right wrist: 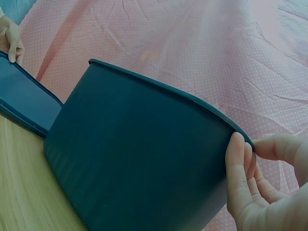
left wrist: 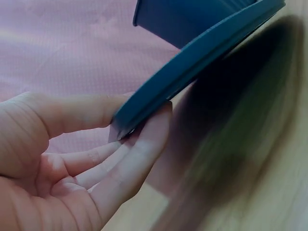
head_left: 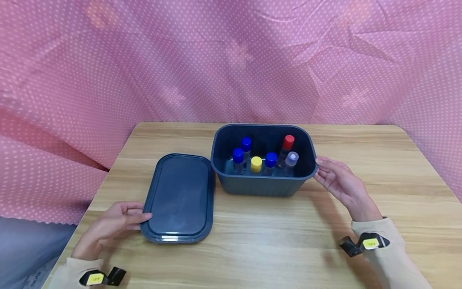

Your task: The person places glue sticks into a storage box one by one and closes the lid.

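Observation:
A dark blue lid (head_left: 180, 194) is pinched at its left edge by my left hand (head_left: 117, 222), thumb on top and fingers underneath. In the left wrist view that lid (left wrist: 192, 60) is tilted, its near edge raised off the table. My right hand (head_left: 341, 182) pinches the right rim of a dark blue open box (head_left: 261, 185); in the right wrist view the fingers press the outer wall under the rim. Several small clear bottles stand inside: some with blue caps (head_left: 246, 143), one with a red cap (head_left: 288, 142), one yellow-capped (head_left: 256, 164), one with a clear top (head_left: 292, 158).
Both things are on a wooden table (head_left: 260, 245), the lid left of the box. A pink dotted cloth (head_left: 231, 60) hangs behind the table and at its sides. Each sleeve carries a black strapped device (head_left: 368, 243).

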Demonstrator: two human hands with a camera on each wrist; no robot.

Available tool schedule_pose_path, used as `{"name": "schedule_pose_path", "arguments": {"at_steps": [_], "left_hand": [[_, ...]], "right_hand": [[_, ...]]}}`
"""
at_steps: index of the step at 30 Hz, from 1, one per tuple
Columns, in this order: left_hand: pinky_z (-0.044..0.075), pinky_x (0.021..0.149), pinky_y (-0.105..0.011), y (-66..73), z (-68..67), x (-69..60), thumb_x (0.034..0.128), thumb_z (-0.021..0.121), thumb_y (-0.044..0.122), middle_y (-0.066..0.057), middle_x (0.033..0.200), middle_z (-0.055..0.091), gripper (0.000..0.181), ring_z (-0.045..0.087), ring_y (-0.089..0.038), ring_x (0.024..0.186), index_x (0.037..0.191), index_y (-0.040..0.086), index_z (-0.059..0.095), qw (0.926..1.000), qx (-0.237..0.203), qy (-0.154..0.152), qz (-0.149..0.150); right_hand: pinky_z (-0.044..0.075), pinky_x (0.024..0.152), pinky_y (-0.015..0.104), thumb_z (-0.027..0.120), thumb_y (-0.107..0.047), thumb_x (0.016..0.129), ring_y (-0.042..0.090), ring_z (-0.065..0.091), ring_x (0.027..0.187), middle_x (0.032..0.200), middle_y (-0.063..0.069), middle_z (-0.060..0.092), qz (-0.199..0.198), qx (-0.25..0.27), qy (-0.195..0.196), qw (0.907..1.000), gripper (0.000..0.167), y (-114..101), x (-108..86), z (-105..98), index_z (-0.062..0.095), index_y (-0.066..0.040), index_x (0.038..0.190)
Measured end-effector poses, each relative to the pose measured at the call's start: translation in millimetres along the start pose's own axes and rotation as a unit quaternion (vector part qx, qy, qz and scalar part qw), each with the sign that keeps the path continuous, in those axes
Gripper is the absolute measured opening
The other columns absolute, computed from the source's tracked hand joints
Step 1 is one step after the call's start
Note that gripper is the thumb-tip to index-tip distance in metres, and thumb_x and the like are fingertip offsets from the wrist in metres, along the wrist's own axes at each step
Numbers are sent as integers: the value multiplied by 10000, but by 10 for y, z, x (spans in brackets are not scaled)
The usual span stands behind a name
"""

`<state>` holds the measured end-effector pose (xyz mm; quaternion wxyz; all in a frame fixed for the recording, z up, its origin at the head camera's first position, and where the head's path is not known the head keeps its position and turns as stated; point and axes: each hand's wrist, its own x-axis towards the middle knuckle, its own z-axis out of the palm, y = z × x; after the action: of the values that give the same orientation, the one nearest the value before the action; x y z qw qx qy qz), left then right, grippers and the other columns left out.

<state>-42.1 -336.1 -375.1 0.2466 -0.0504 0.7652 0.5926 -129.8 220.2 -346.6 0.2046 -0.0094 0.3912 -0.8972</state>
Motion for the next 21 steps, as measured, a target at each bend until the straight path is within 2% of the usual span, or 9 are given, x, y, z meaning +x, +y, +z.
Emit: {"name": "schedule_pose_path", "arguments": {"at_steps": [1,3,8,17,21], "left_hand": [[563,800,-276,34,11,-15,928,645,115,-81,1002,705,695,686,-129,879,1323,-274,226,10000,24,53,-29],[561,796,-270,105,31,-39,916,660,112,-92,1003,706,698,687,-135,874,1323,-268,239,9998,72,168,-60],[563,765,-263,295,81,-103,889,702,139,-94,981,715,647,696,-156,838,1305,-223,363,9975,351,601,-139],[570,712,-249,726,129,-200,873,718,116,5,878,736,450,701,-113,779,1212,-136,564,9923,405,1161,154],[528,733,-176,924,127,-215,879,724,178,-48,949,736,496,672,-44,838,1240,-123,565,9859,900,1395,208]], "right_hand": [[554,859,299,458,0,1002,186,679,945,1015,116,707,12,4,10,10000,239,-13,2,8,693,29,1029],[556,852,294,462,-1,1001,183,679,937,1008,113,706,37,-15,39,10000,237,-39,4,19,695,26,1026],[564,814,268,464,-4,1001,165,677,893,970,102,707,125,-103,97,9998,237,-102,4,49,700,16,1007],[565,800,256,458,-8,1005,170,675,874,969,109,703,310,50,110,9994,244,-233,1,85,699,26,1017],[565,806,261,435,-5,1011,184,677,877,974,123,701,315,211,16,9993,266,-284,-13,78,697,41,1021]]}}
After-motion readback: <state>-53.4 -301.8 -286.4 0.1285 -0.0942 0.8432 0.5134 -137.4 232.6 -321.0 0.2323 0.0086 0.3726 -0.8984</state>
